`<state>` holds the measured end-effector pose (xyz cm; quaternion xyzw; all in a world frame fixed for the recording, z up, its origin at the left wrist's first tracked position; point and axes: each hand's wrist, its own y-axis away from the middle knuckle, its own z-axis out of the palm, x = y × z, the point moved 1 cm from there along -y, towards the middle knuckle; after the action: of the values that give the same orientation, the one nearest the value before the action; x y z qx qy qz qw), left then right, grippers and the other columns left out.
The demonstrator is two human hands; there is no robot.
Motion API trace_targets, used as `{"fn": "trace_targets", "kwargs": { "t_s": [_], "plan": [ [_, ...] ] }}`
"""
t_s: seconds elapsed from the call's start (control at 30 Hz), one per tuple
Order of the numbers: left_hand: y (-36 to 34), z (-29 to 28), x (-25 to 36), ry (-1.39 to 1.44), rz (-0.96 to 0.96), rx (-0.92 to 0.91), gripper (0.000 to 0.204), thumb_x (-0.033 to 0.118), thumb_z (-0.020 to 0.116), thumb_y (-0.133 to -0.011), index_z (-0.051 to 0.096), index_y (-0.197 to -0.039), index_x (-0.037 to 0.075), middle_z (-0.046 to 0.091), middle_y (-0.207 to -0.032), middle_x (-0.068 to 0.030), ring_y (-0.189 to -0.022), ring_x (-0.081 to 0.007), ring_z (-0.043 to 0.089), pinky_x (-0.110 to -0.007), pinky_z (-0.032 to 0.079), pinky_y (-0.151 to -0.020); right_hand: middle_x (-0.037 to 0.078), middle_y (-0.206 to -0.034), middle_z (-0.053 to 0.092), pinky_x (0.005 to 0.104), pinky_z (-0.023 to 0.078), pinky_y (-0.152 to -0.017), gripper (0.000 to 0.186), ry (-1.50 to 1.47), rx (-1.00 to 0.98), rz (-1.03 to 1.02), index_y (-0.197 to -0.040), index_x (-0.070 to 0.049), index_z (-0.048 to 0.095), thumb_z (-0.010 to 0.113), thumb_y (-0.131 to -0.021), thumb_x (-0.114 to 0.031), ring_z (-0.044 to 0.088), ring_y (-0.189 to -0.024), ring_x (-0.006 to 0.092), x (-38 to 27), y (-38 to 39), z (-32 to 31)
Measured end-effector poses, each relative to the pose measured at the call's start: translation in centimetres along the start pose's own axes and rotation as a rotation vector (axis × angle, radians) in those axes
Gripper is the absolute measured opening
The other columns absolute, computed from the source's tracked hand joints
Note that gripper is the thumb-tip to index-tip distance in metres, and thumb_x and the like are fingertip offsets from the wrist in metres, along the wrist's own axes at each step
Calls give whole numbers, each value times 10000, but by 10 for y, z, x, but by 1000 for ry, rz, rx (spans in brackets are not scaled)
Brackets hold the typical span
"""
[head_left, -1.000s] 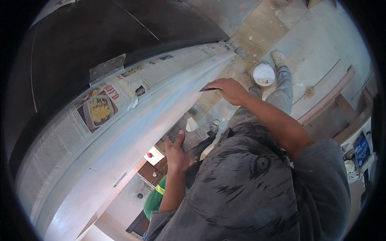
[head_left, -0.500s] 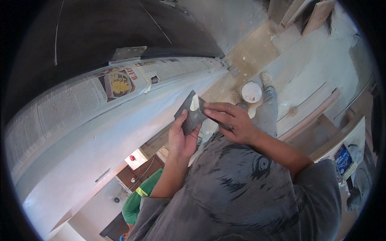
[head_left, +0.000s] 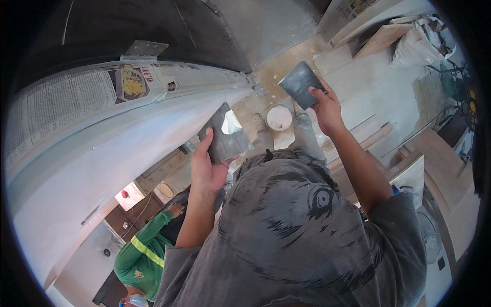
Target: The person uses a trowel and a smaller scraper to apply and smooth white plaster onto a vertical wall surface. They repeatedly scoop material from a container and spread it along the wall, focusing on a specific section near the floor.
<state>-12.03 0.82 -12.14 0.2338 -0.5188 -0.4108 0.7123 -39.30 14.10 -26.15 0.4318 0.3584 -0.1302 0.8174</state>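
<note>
My left hand (head_left: 204,171) is closed on a flat dark putty plate (head_left: 220,146), thumb along its edge and fingers beneath. A dab of white putty (head_left: 231,124) lies on the plate's upper face. Off to the right, my right hand (head_left: 329,110) grips a flat dark scraper (head_left: 300,84) by its near corner, thumb on top. The two tools are apart. Beyond my body, between my feet, stands a small white bucket (head_left: 291,123) with pale putty in it.
A white wall ledge (head_left: 128,133) runs along my left, its top covered with newspaper (head_left: 61,102). Below it at left is a person in a green shirt (head_left: 148,245). Wooden boards (head_left: 381,42) and a white sack (head_left: 417,48) stand far right.
My right hand has swung away to the right and forward with the scraper, parting from the plate. My left hand has moved left. More of the person in green shows.
</note>
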Motion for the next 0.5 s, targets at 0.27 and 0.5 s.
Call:
{"fn": "trace_targets", "kwargs": {
  "t_s": [0.27,0.5],
  "plan": [
    [-35,-2,-57,-50,-237,-126,444,370,568,-1060,556,-1350,33,685,-1225,-109,-1068,-255,701,-435,609,-798,23,-1121,690,298,504,-842,379,115,-212,209,-1344,-52,628,678,-986,-163,636,-1002,133,22,18,18],
    [-106,-5,-82,-164,-232,-304,430,341,565,-1065,536,-1369,38,690,-1201,-90,-1048,-240,713,-413,629,-739,39,-1193,701,305,506,-960,344,-90,-325,361,-1343,-51,623,601,-1049,-230,651,-1078,137,56,19,21]
  ]
}}
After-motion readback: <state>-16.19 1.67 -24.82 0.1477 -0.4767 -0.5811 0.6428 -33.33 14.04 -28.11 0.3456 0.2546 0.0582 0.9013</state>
